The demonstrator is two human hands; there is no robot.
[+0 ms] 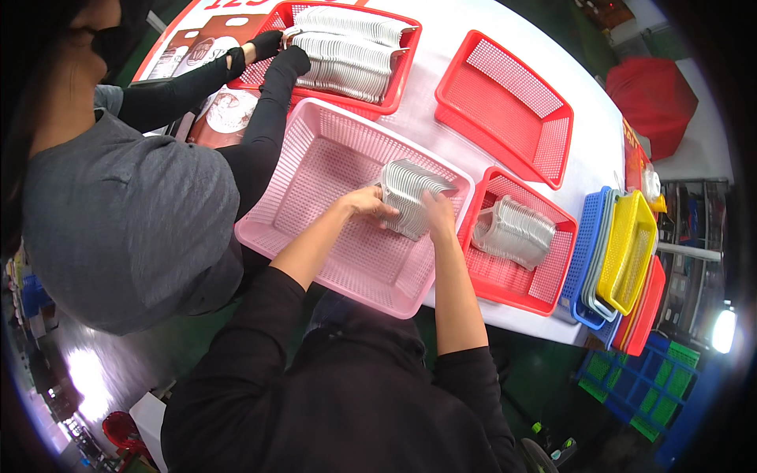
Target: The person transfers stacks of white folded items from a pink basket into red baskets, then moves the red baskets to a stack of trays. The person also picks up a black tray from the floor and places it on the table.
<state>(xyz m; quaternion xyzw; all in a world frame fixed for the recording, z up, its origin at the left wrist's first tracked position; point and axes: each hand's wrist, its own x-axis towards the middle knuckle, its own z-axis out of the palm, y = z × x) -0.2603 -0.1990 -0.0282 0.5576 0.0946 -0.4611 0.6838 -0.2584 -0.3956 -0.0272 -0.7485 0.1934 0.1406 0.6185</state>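
Observation:
A row of thin, curved, silvery-white pieces point(406, 189), nested closely side by side, is held over the right part of a pink perforated basket point(272, 229). My left hand point(369, 202) grips the row's left end, thumb on the near side. At the other end, my right hand point(439, 211) is pressed against the pieces; its fingers are slightly blurred. Whether the row touches the basket floor I cannot tell. To the right, a smaller red basket point(505, 292) contains a similar row of pieces point(514, 230) lying on its side.
An unfilled red basket point(505, 98) stands farther back. At far left, a co-worker's black-sleeved hands point(288, 55) reach into another red basket point(406, 71) with long rows of pieces. Blue, grey, yellow and red baskets point(627, 252) are stacked at the right edge of the white table point(441, 24).

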